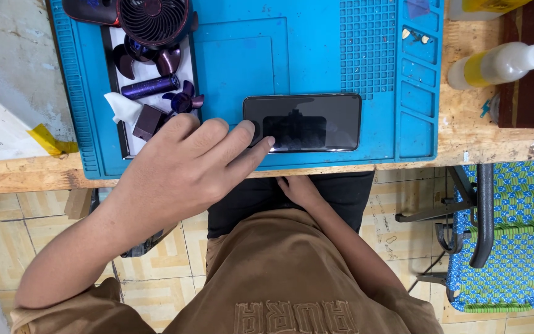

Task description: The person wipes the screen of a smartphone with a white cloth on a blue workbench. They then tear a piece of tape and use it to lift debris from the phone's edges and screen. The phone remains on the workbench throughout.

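Two hands: your right hand rests on your lap above tiled floor, grip unclear; your left hand, fingers pressed together, touches the black smartphone on the blue mat covering the wooden bench; beyond, purple fan parts.

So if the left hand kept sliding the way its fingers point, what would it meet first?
The left hand points right, along the table edge, and its fingertips already rest on the near end of the black phone on the blue mat. Going on, it would likely ride further over the phone's screen.
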